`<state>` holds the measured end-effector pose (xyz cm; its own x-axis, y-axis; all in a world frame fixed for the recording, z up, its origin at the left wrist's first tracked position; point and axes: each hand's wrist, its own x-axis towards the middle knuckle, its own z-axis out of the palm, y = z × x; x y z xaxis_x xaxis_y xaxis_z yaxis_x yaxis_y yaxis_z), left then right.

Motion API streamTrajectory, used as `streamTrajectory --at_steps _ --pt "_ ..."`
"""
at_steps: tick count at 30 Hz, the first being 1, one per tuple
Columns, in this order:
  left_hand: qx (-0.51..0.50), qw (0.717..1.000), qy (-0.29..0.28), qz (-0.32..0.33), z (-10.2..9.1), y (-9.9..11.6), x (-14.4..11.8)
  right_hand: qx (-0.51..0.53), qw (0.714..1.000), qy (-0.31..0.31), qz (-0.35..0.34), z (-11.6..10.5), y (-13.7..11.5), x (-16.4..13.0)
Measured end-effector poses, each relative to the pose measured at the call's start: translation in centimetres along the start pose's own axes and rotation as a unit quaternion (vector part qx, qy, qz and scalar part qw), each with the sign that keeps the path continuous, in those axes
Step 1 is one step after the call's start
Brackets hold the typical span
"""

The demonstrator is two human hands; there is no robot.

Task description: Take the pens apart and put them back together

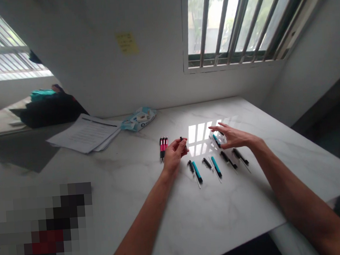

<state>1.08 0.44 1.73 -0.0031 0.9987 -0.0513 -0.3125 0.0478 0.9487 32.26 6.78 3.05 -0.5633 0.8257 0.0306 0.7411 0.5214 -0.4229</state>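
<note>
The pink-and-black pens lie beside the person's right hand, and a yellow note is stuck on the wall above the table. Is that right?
Not quite: the pink-and-black pens lie beside the left hand, as the head view shows. The yellow note is indeed on the wall above the table.

The counter (116,189) looks like polished stone—smooth, white, grey-veined, and glossy enough to mirror the window. On it, the teal pen barrels (196,171) and black pen sections (206,163) look like smooth plastic, the slim refills (199,184) like pale plastic; the red-and-black pens (163,146) carry a metallic-looking sheen. Behind lie matt paper sheets (86,134) and a crinkled, shiny plastic-film packet (138,119)—against a flat, matt painted wall (155,82).
</note>
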Motion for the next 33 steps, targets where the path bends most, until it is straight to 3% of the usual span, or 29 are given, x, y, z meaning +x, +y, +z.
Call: streamTrajectory --at_steps 8,11,14,16,20,24,28,33 --pt "0.024 1.000 0.012 0.012 -0.2 -0.1 0.0 -0.021 0.999 -0.018 0.019 1.1 1.5 0.3" --pt "0.031 0.999 0.014 0.019 -0.3 -0.3 0.2 -0.041 0.999 0.033 0.001 1.1 1.1 0.6" --pt "0.056 0.998 0.016 0.034 -0.5 -0.6 0.5 -0.034 0.990 0.133 -0.036 1.4 -1.8 1.2" --pt "0.072 0.996 0.015 0.045 -0.7 -0.8 0.8 -0.004 0.982 0.165 -0.090 1.9 -4.8 1.6" --pt "0.087 0.995 -0.015 0.048 -0.7 -0.6 0.6 0.039 0.967 0.159 -0.197 3.3 -10.2 1.7" --pt "0.096 0.994 -0.046 0.036 -0.5 -0.2 0.1 0.052 0.965 0.141 -0.215 3.9 -12.2 1.3" --pt "0.117 0.992 -0.021 0.047 -0.4 -0.1 0.1 0.031 0.975 0.147 -0.163 3.3 -10.5 1.6" --pt "0.104 0.992 -0.009 0.068 -0.4 0.1 0.4 -0.030 0.980 0.192 -0.042 2.2 -4.2 2.1"
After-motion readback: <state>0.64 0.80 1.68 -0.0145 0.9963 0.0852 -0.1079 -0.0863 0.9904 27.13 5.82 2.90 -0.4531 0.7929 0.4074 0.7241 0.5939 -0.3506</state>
